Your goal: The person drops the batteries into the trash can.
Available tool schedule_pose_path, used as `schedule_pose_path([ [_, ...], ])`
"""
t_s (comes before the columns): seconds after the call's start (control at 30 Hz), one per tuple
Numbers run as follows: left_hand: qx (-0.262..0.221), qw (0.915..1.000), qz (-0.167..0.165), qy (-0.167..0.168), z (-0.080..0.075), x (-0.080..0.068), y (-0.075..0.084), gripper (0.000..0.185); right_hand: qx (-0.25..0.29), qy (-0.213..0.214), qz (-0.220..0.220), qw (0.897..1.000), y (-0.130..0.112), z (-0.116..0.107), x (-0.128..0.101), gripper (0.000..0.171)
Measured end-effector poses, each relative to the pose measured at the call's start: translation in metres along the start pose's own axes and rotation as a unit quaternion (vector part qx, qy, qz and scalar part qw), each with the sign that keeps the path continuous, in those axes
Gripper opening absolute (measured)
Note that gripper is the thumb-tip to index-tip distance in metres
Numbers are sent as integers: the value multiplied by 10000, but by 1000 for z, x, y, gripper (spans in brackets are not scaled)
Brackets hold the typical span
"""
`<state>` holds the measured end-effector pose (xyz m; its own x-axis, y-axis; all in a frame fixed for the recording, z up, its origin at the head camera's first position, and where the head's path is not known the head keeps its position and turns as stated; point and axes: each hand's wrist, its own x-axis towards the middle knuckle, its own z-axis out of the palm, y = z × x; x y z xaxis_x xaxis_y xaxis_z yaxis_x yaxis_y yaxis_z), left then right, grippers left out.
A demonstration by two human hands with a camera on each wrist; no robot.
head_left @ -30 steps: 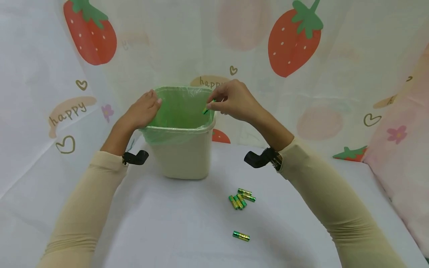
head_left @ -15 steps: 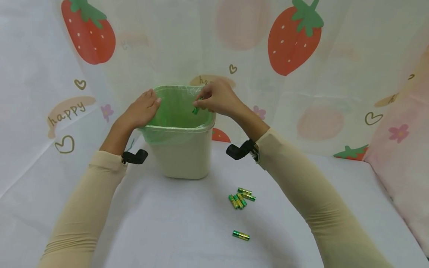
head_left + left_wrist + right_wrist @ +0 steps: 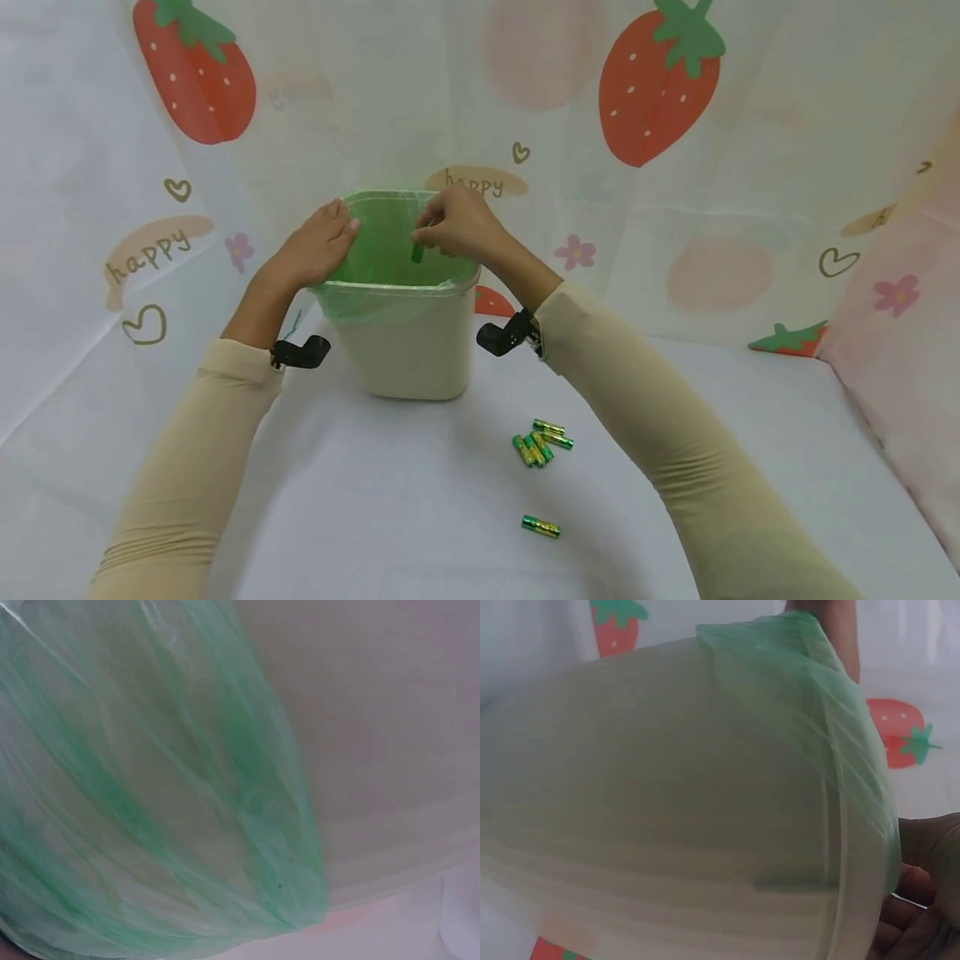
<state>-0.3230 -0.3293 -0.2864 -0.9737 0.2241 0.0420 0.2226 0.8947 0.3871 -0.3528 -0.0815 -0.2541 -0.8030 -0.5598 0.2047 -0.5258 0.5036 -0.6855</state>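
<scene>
One green battery [image 3: 417,253] hangs inside the mouth of the cream bin [image 3: 408,350], pinched in the right hand's [image 3: 459,223] grip. The left hand [image 3: 318,242], fingers extended, rests over the bin's left rim and its green liner [image 3: 360,304]. To the right on the bench [image 3: 375,500] lie five clustered batteries [image 3: 542,446] and, nearer, a lone battery [image 3: 541,526], labels too small to read. On the far backdrop [image 3: 405,100], "happy" appears among strawberries. The bin's wall blocks much of the right wrist view.
</scene>
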Motion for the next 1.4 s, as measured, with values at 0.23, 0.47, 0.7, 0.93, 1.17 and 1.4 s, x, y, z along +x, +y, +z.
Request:
schedule_pose_path([
  [0.23, -44, 10000, 21, 17, 2, 0, 0, 66, 97, 108, -59, 9999, 3, -3, -7, 17],
  [0.47, -3, 10000, 9, -14, 0, 0, 4, 66, 176, 344, -129, 9992, 10, -14, -16, 17],
  [0.7, 29, 10000, -12, -39, 0, 0, 5, 66, 254, 539, -124, 9981, 15, -24, -33, 16],
  [0.93, -2, 10000, -19, -37, -1, 0, 4, 66, 211, 584, -129, 9980, 21, -31, -50, 15],
  [1.17, 27, 10000, -16, -21, -1, 0, 2, 66, 299, 563, -133, 9979, 28, -33, -67, 12],
  [1.4, 44, 10000, 16, -44, -1, 0, 2, 66, 325, 620, -110, 9975, 34, -34, -91, 11],
])
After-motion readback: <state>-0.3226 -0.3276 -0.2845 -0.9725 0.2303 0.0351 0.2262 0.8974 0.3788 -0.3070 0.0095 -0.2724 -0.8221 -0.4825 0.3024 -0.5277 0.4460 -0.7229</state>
